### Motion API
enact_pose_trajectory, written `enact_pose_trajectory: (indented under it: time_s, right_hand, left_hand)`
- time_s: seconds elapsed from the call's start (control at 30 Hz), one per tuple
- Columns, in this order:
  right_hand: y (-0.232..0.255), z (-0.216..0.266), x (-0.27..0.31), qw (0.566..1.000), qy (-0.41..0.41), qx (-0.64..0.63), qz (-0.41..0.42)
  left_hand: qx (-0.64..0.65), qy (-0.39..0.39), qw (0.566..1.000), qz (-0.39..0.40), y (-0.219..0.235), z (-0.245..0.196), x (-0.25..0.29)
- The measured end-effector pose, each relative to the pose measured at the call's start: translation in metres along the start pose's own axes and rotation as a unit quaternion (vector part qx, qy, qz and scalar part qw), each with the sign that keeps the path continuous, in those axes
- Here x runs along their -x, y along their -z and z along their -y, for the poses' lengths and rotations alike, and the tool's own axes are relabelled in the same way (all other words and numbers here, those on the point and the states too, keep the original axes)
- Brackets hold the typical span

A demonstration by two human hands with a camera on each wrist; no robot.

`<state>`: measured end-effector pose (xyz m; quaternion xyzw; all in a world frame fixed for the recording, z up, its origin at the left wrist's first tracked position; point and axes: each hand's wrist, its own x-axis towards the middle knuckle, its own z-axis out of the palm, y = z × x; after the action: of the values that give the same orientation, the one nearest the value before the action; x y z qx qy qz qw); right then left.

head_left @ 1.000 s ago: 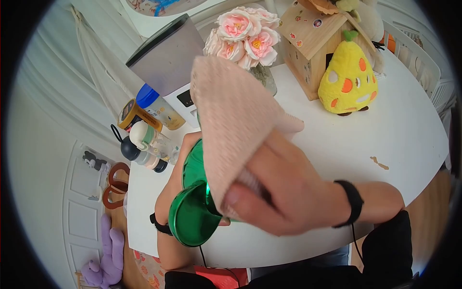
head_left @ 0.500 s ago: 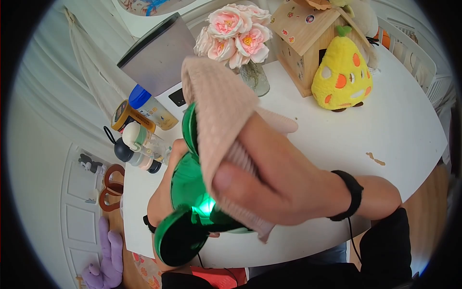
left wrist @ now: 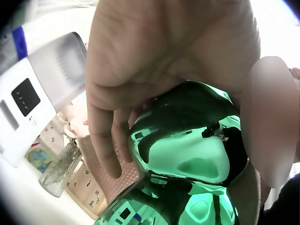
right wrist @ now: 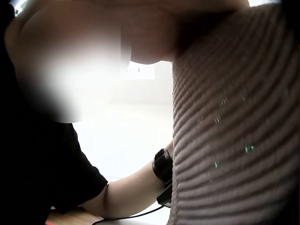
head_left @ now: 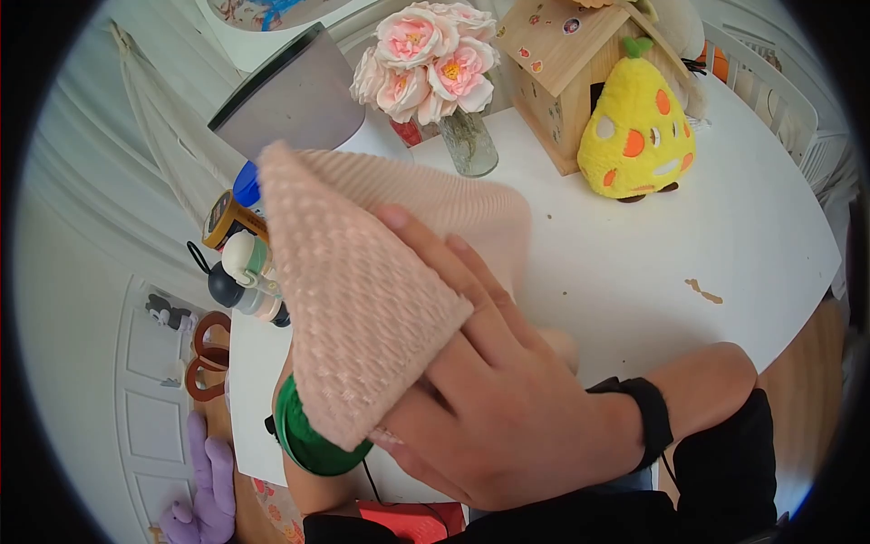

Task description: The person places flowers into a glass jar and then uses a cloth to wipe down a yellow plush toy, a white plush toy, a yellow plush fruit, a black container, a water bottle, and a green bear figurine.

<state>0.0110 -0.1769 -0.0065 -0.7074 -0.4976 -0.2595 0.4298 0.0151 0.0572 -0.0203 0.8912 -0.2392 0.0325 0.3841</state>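
A pink waffle-textured cloth (head_left: 362,317) drapes over a glossy green object with round, ear-like discs (head_left: 317,440); in the head view just one disc's rim shows below the cloth. My right hand (head_left: 507,399) holds the cloth, its fingers reaching between the folds. Ribbed cloth (right wrist: 229,131) fills the right side of the right wrist view. My left hand (left wrist: 168,51) grips the mirror-like green object (left wrist: 187,154) from above in the left wrist view, fingers bent down its side. The cloth hides this hand in the head view.
Behind the cloth are bottles (head_left: 249,263) and a grey-and-white appliance (head_left: 304,104). A glass vase (head_left: 471,145) of pink roses, a wooden house (head_left: 553,68) and a yellow plush pear (head_left: 639,136) stand along the back of the white table (head_left: 616,290).
My right hand has turned and moved down, its fingers now spreading along the cloth. The cloth has swung left and opened wider, covering most of the green object, whose discs showed more before.
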Motion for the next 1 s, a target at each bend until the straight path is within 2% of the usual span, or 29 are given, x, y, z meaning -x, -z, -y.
enact_pose_trajectory:
  time_s: [0.03, 0.1, 0.13, 0.2, 0.27, 0.33, 0.37, 0.4, 0.43, 0.47, 0.53, 0.7, 0.73, 0.8, 0.83, 0.9, 0.93, 0.97, 1.0]
  right_hand:
    - [-0.001, -0.004, -0.001, 1.0, -0.001, -0.002, 0.0]
    - [-0.005, -0.025, -0.01, 0.992, 0.12, -0.01, -0.03]
    - [-0.006, -0.031, -0.014, 0.992, 0.122, -0.01, -0.029]
    - [-0.005, -0.045, -0.02, 0.981, 0.126, -0.142, -0.046]
    - [-0.01, -0.056, -0.023, 0.978, 0.122, -0.159, -0.063]
    - [-0.012, -0.059, -0.022, 0.932, -0.037, -0.354, -0.061]
    - [-0.009, -0.061, -0.024, 0.908, -0.108, -0.404, -0.029]
    - [-0.004, -0.064, -0.026, 0.909, -0.109, -0.402, -0.031]
    - [0.005, -0.066, -0.029, 0.842, -0.249, -0.475, 0.061]
    - [0.01, -0.066, -0.03, 0.743, -0.381, -0.53, 0.149]
    - [0.006, -0.067, -0.028, 0.755, -0.383, -0.516, 0.129]
    - [0.007, -0.04, -0.018, 0.89, -0.267, -0.37, 0.027]
    - [0.004, -0.036, -0.015, 0.89, -0.266, -0.37, 0.028]
    - [-0.002, -0.027, -0.012, 0.954, -0.188, -0.229, -0.043]
    - [0.0, -0.021, -0.008, 0.954, -0.188, -0.229, -0.042]
    - [0.011, -0.007, -0.006, 0.986, -0.149, -0.076, 0.011]
    - [0.009, -0.002, -0.003, 0.986, -0.149, -0.075, 0.011]
    - [0.006, 0.003, 0.0, 0.996, -0.08, -0.032, -0.018]
    - [0.003, 0.007, 0.003, 0.999, -0.011, 0.012, -0.047]
  left_hand:
    - [-0.004, -0.006, 1.0, -0.002, 0.0, -0.001, 0.001]
    - [-0.012, -0.02, 1.0, -0.007, 0.0, -0.004, 0.001]
    - [-0.017, -0.028, 0.999, -0.011, 0.0, -0.005, 0.001]
    - [-0.027, -0.046, 0.998, -0.017, -0.001, -0.009, -0.003]
    - [-0.033, -0.063, 0.997, -0.019, -0.003, -0.01, -0.01]
    - [-0.039, -0.08, 0.996, -0.02, -0.001, -0.011, 0.023]
    - [-0.042, -0.09, 0.995, -0.02, -0.003, -0.012, 0.006]
    - [-0.045, -0.1, 0.994, -0.021, -0.006, -0.014, 0.007]
    - [-0.047, -0.11, 0.993, -0.021, -0.004, -0.014, 0.006]
    - [-0.049, -0.119, 0.991, -0.021, -0.003, -0.013, 0.005]
    - [-0.053, -0.137, 0.989, -0.023, -0.004, -0.015, 0.012]
    - [-0.067, -0.173, 0.982, -0.031, -0.001, -0.017, 0.009]
    - [-0.071, -0.18, 0.98, -0.034, -0.001, -0.018, 0.011]
    - [-0.079, -0.196, 0.977, -0.041, 0.001, -0.02, 0.008]
    - [-0.083, -0.203, 0.975, -0.044, 0.002, -0.02, -0.002]
    - [-0.087, -0.213, 0.972, -0.048, 0.003, -0.02, -0.003]
    - [0.0, -0.158, 0.987, -0.031, 0.005, -0.016, -0.001]
    - [0.087, -0.101, 0.991, -0.013, 0.005, -0.013, 0.0]
    - [0.087, -0.101, 0.991, -0.012, 0.0, -0.013, 0.007]
